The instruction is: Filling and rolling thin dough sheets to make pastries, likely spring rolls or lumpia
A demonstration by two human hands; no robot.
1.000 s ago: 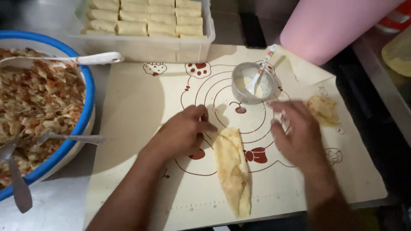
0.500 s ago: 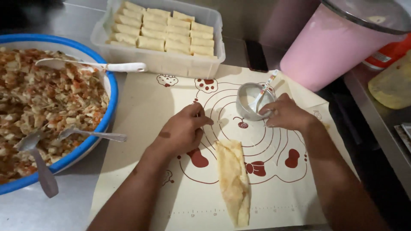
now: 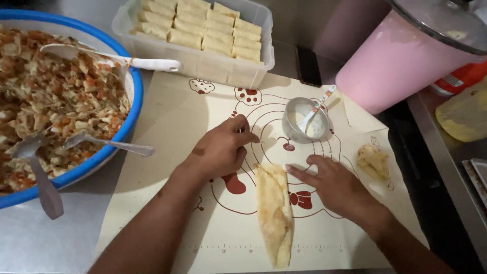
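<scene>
Nearest the camera, a long pale yellow folded pastry wrapper point(image 3: 274, 215) lies lengthwise on a beige silicone baking mat printed with red-brown circles and paw marks point(image 3: 167, 152), its near end close to the mat's front edge. The right hand point(image 3: 335, 186) lies flat on the mat just beside the wrapper's far end, fingers stretched out and slightly spread, the fingertips point(image 3: 290, 168) touching the wrapper's upper right edge; it grips nothing. The left hand point(image 3: 220, 149) rests on the mat to the left of the wrapper's far end, its fingers curled loosely under, knuckles up, holding nothing; whether it touches the wrapper cannot be told.

To the right, near the mat's edge, sits a small crumpled scrap of the same yellow dough point(image 3: 373, 161). Beyond the hands stands a small round metal cup of white paste point(image 3: 306, 121) with a patterned plastic spoon point(image 3: 318, 107) leaning in it.

At the left, on the steel bench point(image 3: 30, 238), a big blue-rimmed bowl point(image 3: 133, 99) holds a shredded filling of pale and orange bits, with two metal spoons point(image 3: 109, 143) and a white ladle point(image 3: 114, 58) resting in it. Farthest back, a clear plastic tub point(image 3: 203, 63) holds neat rows of finished pale rolls point(image 3: 200, 28), and a pink plastic container with a clear lid point(image 3: 401, 58) stands at the far right.
</scene>
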